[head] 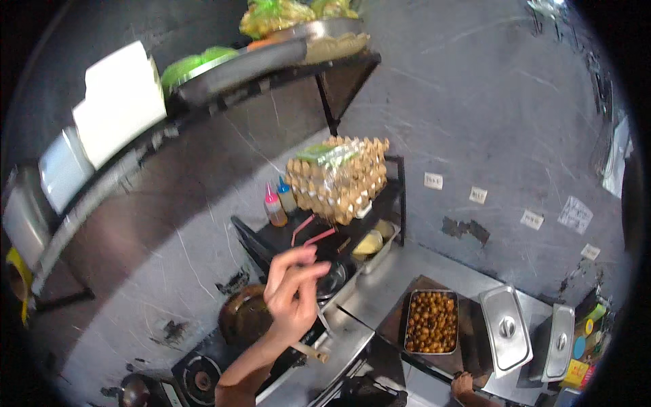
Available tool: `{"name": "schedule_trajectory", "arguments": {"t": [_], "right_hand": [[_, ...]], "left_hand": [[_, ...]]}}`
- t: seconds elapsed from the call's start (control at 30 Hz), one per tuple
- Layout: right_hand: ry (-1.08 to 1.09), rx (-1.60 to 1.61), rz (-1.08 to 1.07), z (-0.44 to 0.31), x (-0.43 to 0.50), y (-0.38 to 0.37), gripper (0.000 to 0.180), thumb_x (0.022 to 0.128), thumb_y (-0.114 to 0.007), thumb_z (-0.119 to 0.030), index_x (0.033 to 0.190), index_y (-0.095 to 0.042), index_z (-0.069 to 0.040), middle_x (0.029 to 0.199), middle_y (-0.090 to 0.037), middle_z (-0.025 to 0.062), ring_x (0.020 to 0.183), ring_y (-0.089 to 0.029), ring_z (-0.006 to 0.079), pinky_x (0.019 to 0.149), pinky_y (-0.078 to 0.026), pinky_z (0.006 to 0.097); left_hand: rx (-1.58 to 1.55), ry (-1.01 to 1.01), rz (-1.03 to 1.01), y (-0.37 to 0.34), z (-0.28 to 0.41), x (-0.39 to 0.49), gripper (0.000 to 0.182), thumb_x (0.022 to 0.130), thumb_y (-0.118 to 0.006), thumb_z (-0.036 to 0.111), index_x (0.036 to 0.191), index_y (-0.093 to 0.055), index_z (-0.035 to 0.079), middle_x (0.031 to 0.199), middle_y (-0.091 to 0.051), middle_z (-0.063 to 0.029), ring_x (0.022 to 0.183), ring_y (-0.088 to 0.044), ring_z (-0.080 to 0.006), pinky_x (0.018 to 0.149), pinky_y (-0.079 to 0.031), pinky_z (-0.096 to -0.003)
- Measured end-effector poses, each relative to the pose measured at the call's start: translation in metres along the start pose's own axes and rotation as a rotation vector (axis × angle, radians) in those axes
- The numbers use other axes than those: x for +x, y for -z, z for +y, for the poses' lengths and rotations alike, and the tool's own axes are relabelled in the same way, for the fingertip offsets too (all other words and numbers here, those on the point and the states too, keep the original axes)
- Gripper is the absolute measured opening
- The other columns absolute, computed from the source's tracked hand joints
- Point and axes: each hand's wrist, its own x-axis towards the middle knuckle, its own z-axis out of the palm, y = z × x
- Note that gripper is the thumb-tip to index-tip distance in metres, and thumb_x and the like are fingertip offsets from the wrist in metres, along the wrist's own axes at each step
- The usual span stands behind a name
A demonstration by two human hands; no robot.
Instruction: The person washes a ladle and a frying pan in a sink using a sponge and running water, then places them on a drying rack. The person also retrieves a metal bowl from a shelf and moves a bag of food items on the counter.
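Observation:
My left hand is raised in the air, with nothing visible in it. Its fingers are bent and slightly apart. Below and behind it in the picture are a wok on the stove and a wooden handle. At lower right my right hand touches the counter's front edge beside a brown board; whether its fingers grip anything is unclear. On that board stands a rectangular steel pan full of small round brown food pieces. A steel pan lid with a handle lies to its right.
Stacked cardboard egg trays, a pink-topped squeeze bottle and a blue-topped one stand on a black rack. A loaded shelf curves overhead at left. Another lidded steel container is at right; a gas burner is lower left.

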Motion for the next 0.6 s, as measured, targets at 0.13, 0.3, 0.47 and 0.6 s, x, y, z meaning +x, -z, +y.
{"name": "schedule_trajectory", "arguments": {"t": [0.13,0.3,0.47,0.6], "right_hand": [[0.034,0.094,-0.132,-0.06,-0.013,0.07,0.042,0.085,-0.054,-0.025,0.119,-0.056,0.0,0.119,-0.057,0.0227,0.11,-0.054,0.0336,0.09,-0.044,0.0449],[0.103,0.178,-0.204,-0.119,-0.029,0.141,0.039,0.085,-0.055,-0.024,0.116,-0.057,0.0,0.118,-0.057,0.0213,0.11,-0.055,0.0333,0.087,-0.046,0.0453],[0.158,0.217,-0.254,-0.151,-0.047,0.181,0.037,0.084,-0.055,-0.022,0.114,-0.058,-0.001,0.118,-0.057,0.0198,0.11,-0.055,0.0329,0.083,-0.048,0.0457],[0.562,0.627,0.207,-0.182,-0.101,0.248,0.035,0.084,-0.056,-0.021,0.112,-0.059,-0.001,0.118,-0.058,0.0187,0.11,-0.055,0.0326,0.081,-0.049,0.0461]], "left_hand": [[0.363,-0.13,-0.082,0.069,0.013,0.049,0.032,0.064,-0.056,-0.012,0.083,-0.07,0.01,0.108,-0.058,-0.013,0.096,-0.055,-0.0266,0.078,-0.046,-0.0328],[0.813,-0.245,0.0,0.124,0.021,0.132,0.036,0.064,-0.051,-0.01,0.091,-0.065,0.008,0.113,-0.056,-0.0145,0.109,-0.051,-0.0355,0.095,-0.036,-0.0449],[0.825,-0.192,0.066,0.137,0.018,0.186,0.041,0.058,-0.05,-0.01,0.091,-0.066,0.008,0.114,-0.058,-0.0128,0.106,-0.052,-0.0327,0.09,-0.039,-0.0425],[0.803,-0.212,0.063,0.146,0.028,0.226,0.042,0.051,-0.051,-0.006,0.085,-0.069,0.01,0.11,-0.06,-0.0086,0.097,-0.054,-0.0276,0.082,-0.04,-0.0385]]}}
